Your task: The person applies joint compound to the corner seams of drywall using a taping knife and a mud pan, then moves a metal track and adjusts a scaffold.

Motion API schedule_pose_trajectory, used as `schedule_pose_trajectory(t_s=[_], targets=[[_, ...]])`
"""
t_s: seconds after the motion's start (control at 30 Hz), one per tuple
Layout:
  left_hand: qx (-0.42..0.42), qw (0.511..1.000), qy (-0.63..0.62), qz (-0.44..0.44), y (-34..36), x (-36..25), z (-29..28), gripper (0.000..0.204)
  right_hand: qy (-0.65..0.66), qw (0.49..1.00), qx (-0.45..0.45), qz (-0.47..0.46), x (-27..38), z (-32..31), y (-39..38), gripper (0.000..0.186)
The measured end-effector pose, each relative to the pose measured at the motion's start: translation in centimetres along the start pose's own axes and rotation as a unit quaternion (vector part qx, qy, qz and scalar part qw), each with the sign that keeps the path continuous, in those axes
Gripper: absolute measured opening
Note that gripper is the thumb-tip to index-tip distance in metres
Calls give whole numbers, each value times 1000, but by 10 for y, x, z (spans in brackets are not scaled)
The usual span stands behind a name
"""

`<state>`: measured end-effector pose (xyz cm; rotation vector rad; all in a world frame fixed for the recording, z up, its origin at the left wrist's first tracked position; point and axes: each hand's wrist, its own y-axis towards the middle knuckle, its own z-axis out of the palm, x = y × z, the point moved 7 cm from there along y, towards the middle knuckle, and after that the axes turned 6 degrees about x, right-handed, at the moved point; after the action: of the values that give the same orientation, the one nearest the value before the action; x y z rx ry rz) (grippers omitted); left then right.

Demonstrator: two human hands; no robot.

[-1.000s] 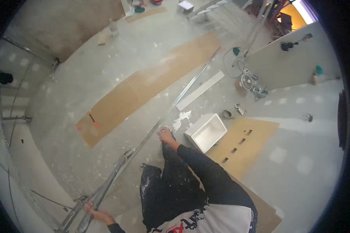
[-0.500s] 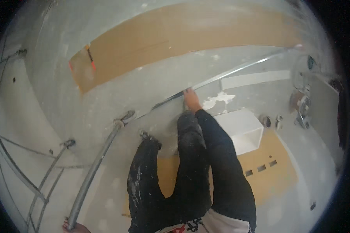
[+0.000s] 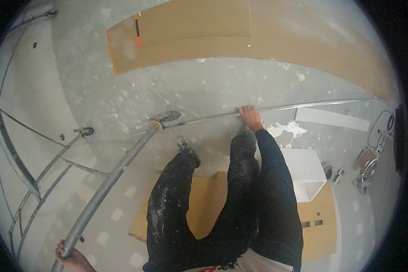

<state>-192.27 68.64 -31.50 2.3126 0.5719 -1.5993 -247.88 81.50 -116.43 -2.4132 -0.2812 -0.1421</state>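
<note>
At the lower left my left hand (image 3: 70, 256) is wrapped round a grey metal scaffold pole (image 3: 109, 183). The pole slants away to a caster wheel (image 3: 171, 118) on the floor. Farther out, my right hand (image 3: 251, 119) reaches down past my right knee, its fingers closed over a long, thin metal strip (image 3: 313, 104). This strip runs from beside the wheel toward the far right, low over the floor. My legs in dusty black trousers are bent between the two hands.
Brown board (image 3: 195, 41) covers the floor ahead. To the right stand a white open box (image 3: 303, 172), a white flat strip (image 3: 332, 119), a spilled white patch (image 3: 288, 130) and a corded tool (image 3: 367, 163). More scaffold tubes (image 3: 50, 165) with another caster (image 3: 87, 131) rise at left.
The whole view has swung, so the floor things sit elsewhere in it. The metal strip now appears more level. Both hands keep their holds.
</note>
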Motion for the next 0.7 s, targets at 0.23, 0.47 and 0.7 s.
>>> schedule_pose_trajectory(t_s=[0.23, 0.47, 0.7], targets=[[-80, 996, -19, -25, -18, 5, 25, 26, 153, 973, -2, -171, 33, -42, -59, 26], [15, 994, 96, -43, -34, 2, 55, 29, 145, 972, 17, -183, 51, -114, -165, 14], [382, 691, 609, 70, -122, 15, 77, 71, 227, 947, 2, -227, 72, -227, -281, 20]])
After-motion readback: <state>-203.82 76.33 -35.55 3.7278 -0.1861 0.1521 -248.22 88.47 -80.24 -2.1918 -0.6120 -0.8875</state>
